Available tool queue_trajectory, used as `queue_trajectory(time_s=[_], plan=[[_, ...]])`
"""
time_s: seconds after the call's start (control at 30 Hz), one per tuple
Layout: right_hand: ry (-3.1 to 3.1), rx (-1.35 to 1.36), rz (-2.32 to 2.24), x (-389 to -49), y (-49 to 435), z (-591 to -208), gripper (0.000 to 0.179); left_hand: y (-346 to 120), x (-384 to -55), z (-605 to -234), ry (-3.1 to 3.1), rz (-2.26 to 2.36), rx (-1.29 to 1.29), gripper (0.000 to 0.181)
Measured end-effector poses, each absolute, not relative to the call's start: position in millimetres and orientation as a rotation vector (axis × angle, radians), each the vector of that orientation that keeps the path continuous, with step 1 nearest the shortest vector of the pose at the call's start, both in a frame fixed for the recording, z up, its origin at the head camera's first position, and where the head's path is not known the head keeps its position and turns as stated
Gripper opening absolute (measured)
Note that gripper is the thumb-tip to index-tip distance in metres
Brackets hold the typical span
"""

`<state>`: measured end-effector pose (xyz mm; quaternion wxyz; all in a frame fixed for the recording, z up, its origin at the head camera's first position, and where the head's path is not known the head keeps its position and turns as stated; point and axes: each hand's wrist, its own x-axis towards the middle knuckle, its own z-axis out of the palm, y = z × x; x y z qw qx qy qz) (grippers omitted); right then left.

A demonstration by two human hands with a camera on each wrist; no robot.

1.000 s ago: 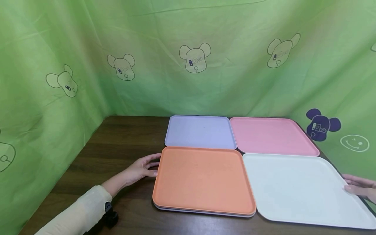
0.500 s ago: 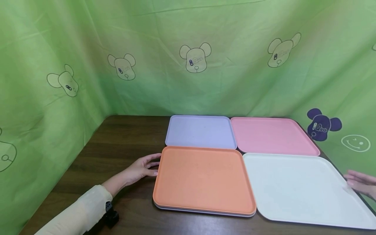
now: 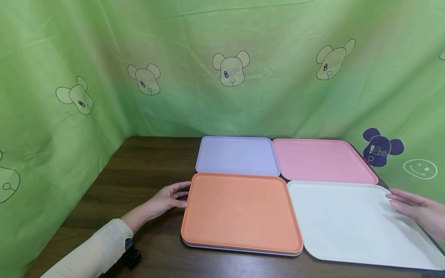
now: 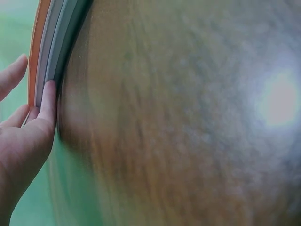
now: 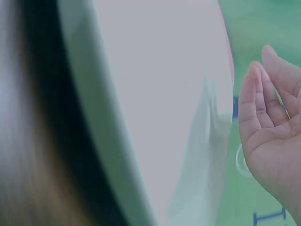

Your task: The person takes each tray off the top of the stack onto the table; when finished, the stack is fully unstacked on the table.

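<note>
My left hand (image 3: 165,202) touches the left edge of a stack of trays, its fingertips on the rims and its fingers not wrapped round them. An orange tray (image 3: 241,212) tops the stack. Below it, a greyish tray (image 4: 47,44) and a pale one (image 4: 61,40) show at the edge in the left wrist view. Right of the stack lies a white tray (image 3: 351,224). Over its far right edge is my right hand (image 3: 417,210), fingers extended and holding nothing. In the right wrist view this hand stands apart from the tray, with its palm in sight.
A lavender tray (image 3: 238,156) and a pink tray (image 3: 323,160) lie side by side behind the front trays. Dark wooden table (image 3: 146,162) surface shows at the left. A green curtain (image 3: 180,104) with bear drawings encloses the back and sides.
The right hand has left the white tray's right edge and moved left and farther away, over the tray. The left hand and all the trays stay where they were.
</note>
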<state>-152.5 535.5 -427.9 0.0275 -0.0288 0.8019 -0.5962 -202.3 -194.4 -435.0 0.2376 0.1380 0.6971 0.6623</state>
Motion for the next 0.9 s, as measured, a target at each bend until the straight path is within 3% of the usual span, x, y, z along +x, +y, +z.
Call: queue_trajectory(time_s=[0.17, 0.63, 0.9], plan=[[2.621, -0.093, -1.622, -157, 499, -410, 0.045, -194, -201, -435, 1.923, 1.815, 0.363, 0.076], [2.520, -0.335, -1.761, -178, 409, -405, 0.045, -190, -199, -434, 1.993, 1.839, 0.362, 0.071], [2.408, -0.344, -1.842, -183, 361, -408, 0.042, -188, -198, -434, 2.070, 1.818, 0.338, 0.072]])
